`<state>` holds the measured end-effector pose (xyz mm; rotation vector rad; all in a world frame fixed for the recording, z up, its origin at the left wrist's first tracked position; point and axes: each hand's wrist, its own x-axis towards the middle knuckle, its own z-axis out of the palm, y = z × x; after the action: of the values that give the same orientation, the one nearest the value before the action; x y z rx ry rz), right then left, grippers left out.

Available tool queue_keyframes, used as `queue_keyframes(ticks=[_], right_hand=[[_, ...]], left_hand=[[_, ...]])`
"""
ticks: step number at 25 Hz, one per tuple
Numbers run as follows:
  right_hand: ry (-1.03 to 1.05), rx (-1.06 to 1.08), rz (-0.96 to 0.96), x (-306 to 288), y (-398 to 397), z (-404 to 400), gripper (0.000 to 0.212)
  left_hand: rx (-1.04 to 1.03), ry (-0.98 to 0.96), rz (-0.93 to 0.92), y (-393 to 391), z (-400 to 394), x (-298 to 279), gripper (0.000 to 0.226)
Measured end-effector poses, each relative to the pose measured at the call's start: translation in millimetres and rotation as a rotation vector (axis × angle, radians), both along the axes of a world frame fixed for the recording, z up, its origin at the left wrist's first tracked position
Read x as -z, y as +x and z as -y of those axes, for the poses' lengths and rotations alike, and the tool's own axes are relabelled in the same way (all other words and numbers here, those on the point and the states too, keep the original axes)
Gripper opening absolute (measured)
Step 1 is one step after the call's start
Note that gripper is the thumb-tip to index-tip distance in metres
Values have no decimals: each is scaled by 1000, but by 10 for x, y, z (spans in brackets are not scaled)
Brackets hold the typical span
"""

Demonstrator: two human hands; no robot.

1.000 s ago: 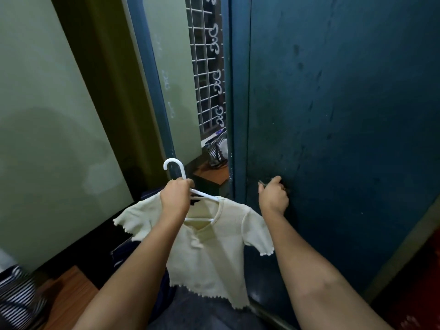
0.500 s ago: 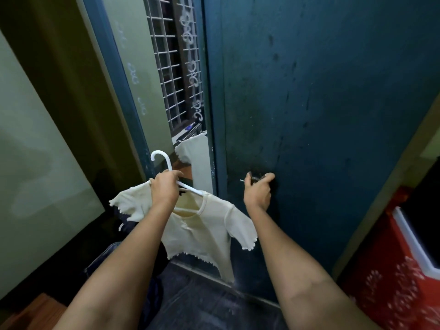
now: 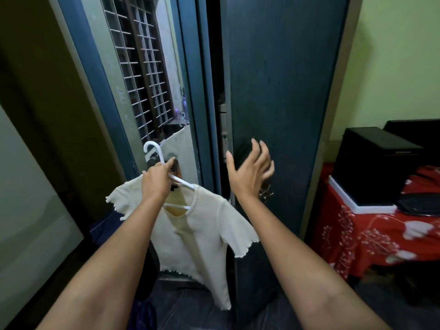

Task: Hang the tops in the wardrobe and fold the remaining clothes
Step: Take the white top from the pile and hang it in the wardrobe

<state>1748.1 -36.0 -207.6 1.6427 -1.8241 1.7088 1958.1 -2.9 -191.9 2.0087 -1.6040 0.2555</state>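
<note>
Before the dark blue wardrobe door (image 3: 273,91), we record two bare hands and one garment. Our left hand (image 3: 156,181) grasps one white plastic hanger (image 3: 164,167) just below its hook, fingers curled round the neck of it. One cream short-sleeved top (image 3: 190,232) with scalloped edging hangs on that hanger, to the left of the door and low against its leading edge; both sleeves are spread, and the hem falls in front of the lower part of the door.

Our right hand (image 3: 250,172) is released, fingers spread and slightly bent, palm turned to the left. It is raised in front of the door near the edge, and grasps nothing. Just below the wrist a small metal fitting (image 3: 265,192) shows on the door; we cannot tell whether it is a key or a handle.

A narrow dark gap stands between the door's leading edge and the blue frame (image 3: 204,91) to its left. Left of the frame, one mirrored panel (image 3: 142,79) reflects a white window grille.

Right of the door stands one table under a red cloth (image 3: 371,236) printed with white flowers. On it we count one black box (image 3: 371,163) seated on a white base.

No brand, label or legible writing is visible on the top, the hanger, the door or the box.
</note>
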Motion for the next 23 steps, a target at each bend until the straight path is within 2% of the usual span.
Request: queue_keyframes(ticks=[5,10,15,23], right_hand=[[-163,150,-144,-533,-328,-400,71],[-195,234,-69,-543,-990,-732,68],[-235,301,50,-540,-1614,-904,55],[-93,418,172,-609,-2407,-1020,56]], left_hand=[[101,8,117,-347,-170,-486,43],[140,-78,75,-815,-111,-864,32],[192,-137,89,-1296,9,-1044,37],[267,-115,201,-1917,81,-1038,37]])
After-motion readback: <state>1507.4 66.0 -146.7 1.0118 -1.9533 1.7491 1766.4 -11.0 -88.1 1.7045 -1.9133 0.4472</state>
